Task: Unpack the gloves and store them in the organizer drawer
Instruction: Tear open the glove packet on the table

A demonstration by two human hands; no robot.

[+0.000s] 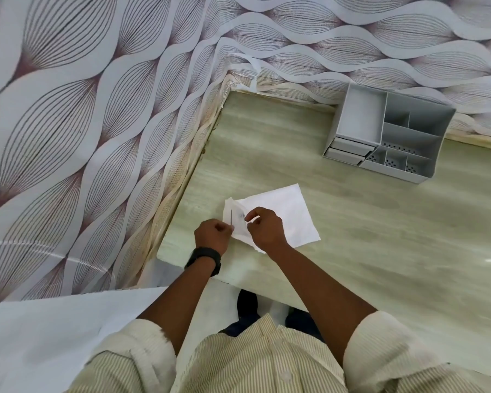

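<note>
Your striped shirt (261,361) fills the near edge. Beyond it, on the pale surface (366,251), sits the grey organizer (389,137), drawers closed, well apart from the white glove packet (284,214). Your left hand (211,235) and right hand (265,226), each grip pinched on the packet's corner, should peel apart slowly.

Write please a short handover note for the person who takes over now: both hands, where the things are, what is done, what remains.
Left hand: pinching the near-left edge of the white glove packet.
Right hand: pinching the same edge beside it, as if to tear or peel it.
Packet lies on the table. Gray organizer stands at the far right; its top drawer looks pulled out.
Done: no gloves out yet.
Left: open the packet, take out the gloves, store them in the drawer.
</note>
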